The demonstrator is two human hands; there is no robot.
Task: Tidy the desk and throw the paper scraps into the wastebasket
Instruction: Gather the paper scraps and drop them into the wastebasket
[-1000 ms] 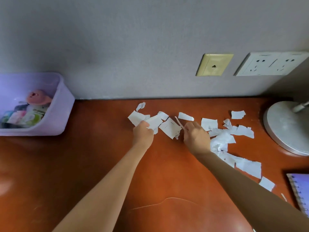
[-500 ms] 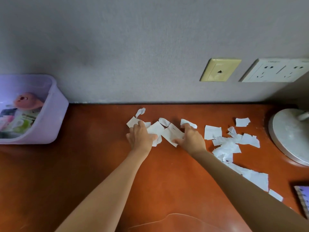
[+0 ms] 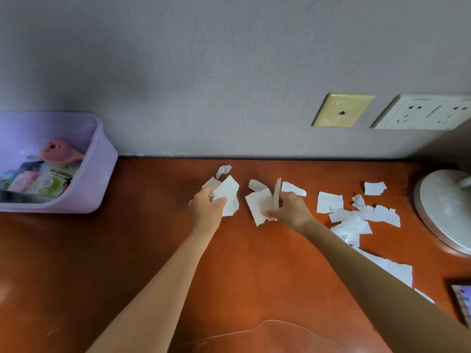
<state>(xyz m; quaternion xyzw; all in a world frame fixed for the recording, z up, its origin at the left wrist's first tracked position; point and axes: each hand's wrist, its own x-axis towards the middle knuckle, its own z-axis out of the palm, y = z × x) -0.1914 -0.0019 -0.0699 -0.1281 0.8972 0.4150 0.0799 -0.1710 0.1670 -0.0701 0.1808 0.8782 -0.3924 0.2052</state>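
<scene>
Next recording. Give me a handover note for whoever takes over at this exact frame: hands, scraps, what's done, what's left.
Left hand grips a bunch of torn white paper scraps. Right hand pinches a second bunch.
On the reddish-brown desk: stray scraps by the wall, the main pile right of the right hand, beside the round white lamp base.
Done: one handful in each hand.
Left: gather the rest and bin everything; no wastebasket is in view.
</scene>
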